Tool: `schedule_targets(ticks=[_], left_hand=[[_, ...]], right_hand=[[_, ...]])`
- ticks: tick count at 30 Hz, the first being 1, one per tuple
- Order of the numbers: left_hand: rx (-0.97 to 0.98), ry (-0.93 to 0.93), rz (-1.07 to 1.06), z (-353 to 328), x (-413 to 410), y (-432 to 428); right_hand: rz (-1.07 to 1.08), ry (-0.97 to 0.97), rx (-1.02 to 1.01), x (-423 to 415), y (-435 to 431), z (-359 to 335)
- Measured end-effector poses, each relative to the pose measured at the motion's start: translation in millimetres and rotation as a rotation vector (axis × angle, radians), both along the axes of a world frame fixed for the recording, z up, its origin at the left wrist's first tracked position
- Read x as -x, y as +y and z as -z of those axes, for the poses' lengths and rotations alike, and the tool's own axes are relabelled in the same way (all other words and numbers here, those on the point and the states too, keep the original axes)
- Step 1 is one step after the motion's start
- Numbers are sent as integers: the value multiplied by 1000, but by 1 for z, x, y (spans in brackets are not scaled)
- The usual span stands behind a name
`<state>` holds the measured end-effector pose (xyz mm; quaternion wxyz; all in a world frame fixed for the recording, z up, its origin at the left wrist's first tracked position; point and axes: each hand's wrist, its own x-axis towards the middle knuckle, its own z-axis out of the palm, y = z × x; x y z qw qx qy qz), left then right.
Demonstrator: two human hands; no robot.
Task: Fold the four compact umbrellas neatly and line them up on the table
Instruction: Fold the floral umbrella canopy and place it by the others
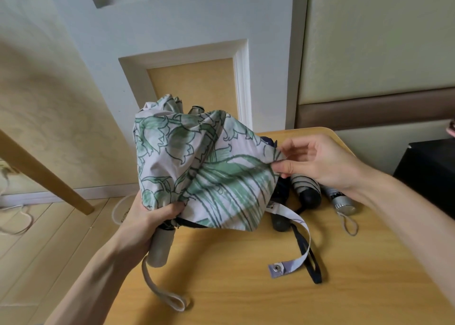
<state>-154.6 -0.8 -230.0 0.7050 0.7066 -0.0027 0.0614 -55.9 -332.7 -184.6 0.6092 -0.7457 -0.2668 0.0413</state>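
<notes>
A white umbrella with a green leaf print (197,167) is held above the wooden table (234,287), its canopy loose and bunched. My left hand (147,216) grips it just above the grey handle (161,247), whose wrist loop hangs down. My right hand (310,162) pinches the right edge of the canopy and holds it out. The closure strap with a metal snap (278,268) trails onto the table. Behind the cloth lie three folded umbrellas: a dark one (280,216), partly hidden, a striped one with a black handle (307,191), and one with a silver handle (341,200).
The table stands against a white panelled wall (187,29), with a padded cream panel (379,41) to the right. A black box (428,172) sits beyond the table's right edge. A wooden leg (44,174) slants over the floor at left, beside loose cords (17,216).
</notes>
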Motion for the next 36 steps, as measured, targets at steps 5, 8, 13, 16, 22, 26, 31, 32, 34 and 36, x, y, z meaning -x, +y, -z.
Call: schedule_targets(ticks=[5,8,13,16,22,26,31,32,34,36], left_hand=[[-10,0,-7,-1,0,2],[1,-2,-3,-1,0,2],[-10,-2,-3,0,-1,0],[-15,-3,8,0,-1,-3],[-34,-15,21,-1,-1,3],[-66,-6,39,1,0,5],[-72,-11,9,4,-1,5],[-63,-14,-3,5,-2,5],[-47,-21,-19,7,-4,2],[-40,-22,-33,9,-5,-1]], right_hand=[[-42,-50,168,4,-2,-7],[-9,-70,186,4,-2,-8],[109,-70,90,-1,-3,-8],[108,-51,27,-3,-7,-9],[30,42,-26,-5,-10,-10],[-17,-1,54,-3,-7,-7],[82,-30,78,-2,-7,-8],[99,-34,76,-3,-7,-8],[151,-62,61,-4,-3,-6],[187,-62,32,-3,3,-3]])
